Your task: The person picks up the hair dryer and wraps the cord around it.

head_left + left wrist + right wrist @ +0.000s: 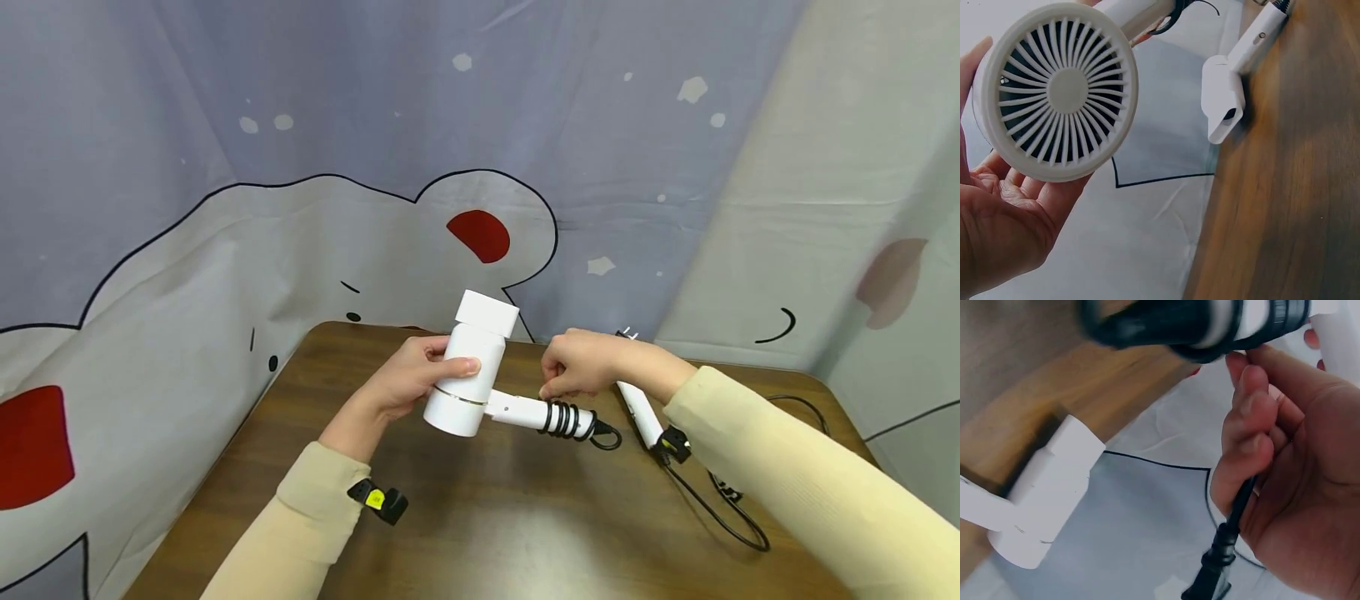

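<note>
while the left hand (401, 375) clamps round the barrel of the white hair dryer (486, 343), thumb on top, i judge the step in hand to be cord work: a black cord (1244, 497) sits in several loops about the dryer's handle (520, 410). just above that handle, the right hand (581, 362) has its fingers curled round what looks like the free length, and the plug (1210, 575) pokes out past them. winding on or off, i cannot tell from here. the hair dryer is held up over the surface (525, 542); to its right, a second dryer (1057, 494) lies well apart. as i read it, the next move calls for a steady left grip and a gently taut cord, so no loop slips off.
</note>
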Available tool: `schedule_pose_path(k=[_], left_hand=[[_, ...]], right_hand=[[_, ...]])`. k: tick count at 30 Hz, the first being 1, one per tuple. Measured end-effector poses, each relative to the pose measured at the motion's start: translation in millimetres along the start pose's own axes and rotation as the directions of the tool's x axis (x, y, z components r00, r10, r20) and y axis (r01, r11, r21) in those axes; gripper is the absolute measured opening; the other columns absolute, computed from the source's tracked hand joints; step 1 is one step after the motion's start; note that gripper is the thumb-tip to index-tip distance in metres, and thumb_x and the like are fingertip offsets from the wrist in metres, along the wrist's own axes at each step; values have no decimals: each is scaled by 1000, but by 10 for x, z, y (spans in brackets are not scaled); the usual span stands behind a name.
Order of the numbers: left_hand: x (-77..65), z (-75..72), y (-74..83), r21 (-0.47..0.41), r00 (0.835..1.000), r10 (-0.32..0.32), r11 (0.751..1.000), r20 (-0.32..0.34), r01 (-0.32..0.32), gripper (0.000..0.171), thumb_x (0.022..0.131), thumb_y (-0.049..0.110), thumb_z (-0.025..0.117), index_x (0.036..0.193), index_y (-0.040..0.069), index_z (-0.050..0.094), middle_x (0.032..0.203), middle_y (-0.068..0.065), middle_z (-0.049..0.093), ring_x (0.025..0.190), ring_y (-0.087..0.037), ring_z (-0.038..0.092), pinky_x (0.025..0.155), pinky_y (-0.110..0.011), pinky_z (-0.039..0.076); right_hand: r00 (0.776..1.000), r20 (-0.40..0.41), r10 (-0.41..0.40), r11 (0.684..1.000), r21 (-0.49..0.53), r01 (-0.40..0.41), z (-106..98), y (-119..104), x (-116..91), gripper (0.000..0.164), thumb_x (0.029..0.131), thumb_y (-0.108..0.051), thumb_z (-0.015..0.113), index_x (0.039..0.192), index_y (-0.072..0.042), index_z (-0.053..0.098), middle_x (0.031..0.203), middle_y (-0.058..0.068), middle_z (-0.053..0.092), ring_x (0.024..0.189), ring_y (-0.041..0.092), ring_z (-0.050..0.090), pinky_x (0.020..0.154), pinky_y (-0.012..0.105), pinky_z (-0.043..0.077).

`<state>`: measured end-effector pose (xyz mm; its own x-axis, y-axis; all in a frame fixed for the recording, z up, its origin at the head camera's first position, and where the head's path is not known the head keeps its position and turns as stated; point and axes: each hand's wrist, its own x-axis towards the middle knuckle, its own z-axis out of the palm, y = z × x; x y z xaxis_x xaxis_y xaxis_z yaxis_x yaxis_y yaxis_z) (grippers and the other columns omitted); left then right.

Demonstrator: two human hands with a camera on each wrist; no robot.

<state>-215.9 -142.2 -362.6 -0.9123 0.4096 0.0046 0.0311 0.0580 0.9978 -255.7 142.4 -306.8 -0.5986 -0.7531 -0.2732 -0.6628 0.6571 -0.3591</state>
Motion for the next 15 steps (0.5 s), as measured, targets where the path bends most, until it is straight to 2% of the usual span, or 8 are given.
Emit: schedule_pose_path(k=[5, 9, 12, 15], left_hand=[[18, -10, -19, 31, 999, -14, 999, -37, 15, 49, 94, 20, 80, 132, -8, 67, 114, -21, 75, 92, -29, 75, 80, -47, 63], [35, -26, -57, 41, 996, -25, 999, -81, 29, 44, 95, 17, 78, 131, -7, 68, 113, -19, 75, 90, -28, 74, 79, -45, 62], [48, -39, -82, 39, 995, -20, 999, -101, 24, 42, 96, 15, 78, 130, -8, 68, 110, -18, 75, 88, -27, 74, 77, -44, 62], [61, -53, -109, 32, 992, -17, 999, -123, 21, 43, 96, 14, 77, 130, -9, 68, 108, -17, 75, 86, -26, 74, 76, -43, 62]], right_hand=[[1000, -11, 25, 988, -149, -27, -85, -124, 105, 37, 97, -22, 77, 64, -19, 61, 57, -12, 54, 55, 5, 50, 57, 24, 41], [997, 23, 71, 971, -229, -64, -168, -235, 156, 42, 97, -24, 76, 60, -20, 57, 57, -11, 55, 56, 6, 49, 56, 24, 39], [992, 62, 110, 965, -246, -91, -221, -295, 180, 39, 99, -22, 73, 62, -20, 61, 59, -9, 61, 53, 6, 54, 56, 25, 44], [987, 80, 137, 964, -239, -114, -266, -331, 182, 30, 100, -19, 71, 70, -18, 69, 64, -7, 67, 51, 7, 61, 63, 27, 52]])
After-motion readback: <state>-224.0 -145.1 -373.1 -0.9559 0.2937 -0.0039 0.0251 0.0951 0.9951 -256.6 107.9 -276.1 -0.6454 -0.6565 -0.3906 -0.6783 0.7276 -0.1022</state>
